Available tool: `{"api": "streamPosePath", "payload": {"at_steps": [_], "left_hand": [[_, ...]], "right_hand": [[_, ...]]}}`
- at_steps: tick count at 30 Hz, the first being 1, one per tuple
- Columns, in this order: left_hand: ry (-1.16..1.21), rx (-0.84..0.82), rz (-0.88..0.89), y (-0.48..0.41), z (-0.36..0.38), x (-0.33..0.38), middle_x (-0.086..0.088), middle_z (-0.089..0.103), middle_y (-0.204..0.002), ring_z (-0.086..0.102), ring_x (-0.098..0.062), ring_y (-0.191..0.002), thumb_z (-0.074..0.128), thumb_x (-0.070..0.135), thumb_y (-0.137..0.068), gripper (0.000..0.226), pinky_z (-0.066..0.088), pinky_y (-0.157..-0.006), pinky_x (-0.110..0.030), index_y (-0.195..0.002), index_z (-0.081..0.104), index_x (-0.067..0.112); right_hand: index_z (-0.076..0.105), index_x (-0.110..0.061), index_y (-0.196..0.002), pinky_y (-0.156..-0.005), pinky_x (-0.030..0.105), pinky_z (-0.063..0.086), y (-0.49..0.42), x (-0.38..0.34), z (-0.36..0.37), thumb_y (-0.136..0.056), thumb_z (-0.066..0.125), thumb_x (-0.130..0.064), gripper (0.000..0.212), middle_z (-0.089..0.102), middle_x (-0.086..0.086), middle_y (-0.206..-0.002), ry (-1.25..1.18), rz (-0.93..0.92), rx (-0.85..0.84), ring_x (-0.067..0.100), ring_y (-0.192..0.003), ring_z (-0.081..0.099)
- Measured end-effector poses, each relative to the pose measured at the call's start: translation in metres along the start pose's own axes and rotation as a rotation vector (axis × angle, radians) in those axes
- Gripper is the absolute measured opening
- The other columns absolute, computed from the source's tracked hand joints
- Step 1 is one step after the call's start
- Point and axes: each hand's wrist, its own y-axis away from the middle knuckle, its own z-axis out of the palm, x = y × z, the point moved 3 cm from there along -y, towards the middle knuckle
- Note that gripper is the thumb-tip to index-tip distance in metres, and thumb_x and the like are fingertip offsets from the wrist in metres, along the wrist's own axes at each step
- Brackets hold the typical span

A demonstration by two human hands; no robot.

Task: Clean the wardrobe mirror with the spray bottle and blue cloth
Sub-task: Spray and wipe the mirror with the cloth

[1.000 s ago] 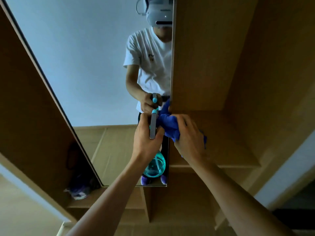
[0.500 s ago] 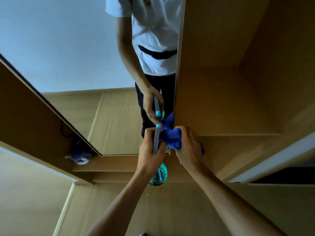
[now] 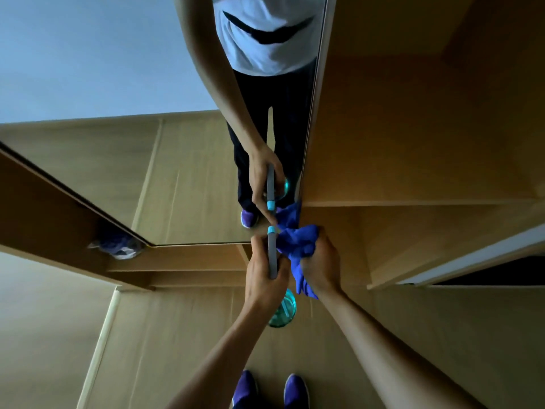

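Note:
The wardrobe mirror [image 3: 118, 98] fills the upper left, its bottom edge just above my hands. My left hand [image 3: 264, 281] grips the spray bottle [image 3: 272, 255], a grey head with a light blue nozzle pointing at the mirror's lower right corner; its teal body [image 3: 283, 309] hangs below my wrist. My right hand [image 3: 321, 261] clutches the bunched blue cloth [image 3: 298, 240], which is pressed against the mirror's lower right corner by the frame edge. The mirror reflects both hands, the bottle and the cloth.
Wooden wardrobe panels [image 3: 413, 128] and a shelf stand to the right of the mirror. A low wooden ledge [image 3: 182, 261] runs under the mirror, with a crumpled purple-white item [image 3: 118, 246] at its left. My purple shoes [image 3: 268, 391] stand on the wood floor below.
My view and both hands have dropped from mid-mirror height to the mirror's bottom right corner. The grips on the bottle and the cloth are unchanged.

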Motion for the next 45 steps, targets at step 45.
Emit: {"api": "streamPosePath", "payload": {"at_steps": [45], "left_hand": [[-0.061,-0.054,0.190,0.014,-0.065,0.082,0.000,0.068,-0.095,0.065,-0.023,-0.082,0.053,0.022,-0.085,0.029,0.055,-0.070,-0.057,-0.114,0.053,0.022]], "right_hand": [[0.066,-0.016,-0.089,-0.074,0.052,0.061,0.043,-0.097,-0.033,-0.077,0.066,-0.031,0.020,0.074,0.003,-0.080,-0.439,0.290,0.101,0.023,-0.072,0.072]]}}
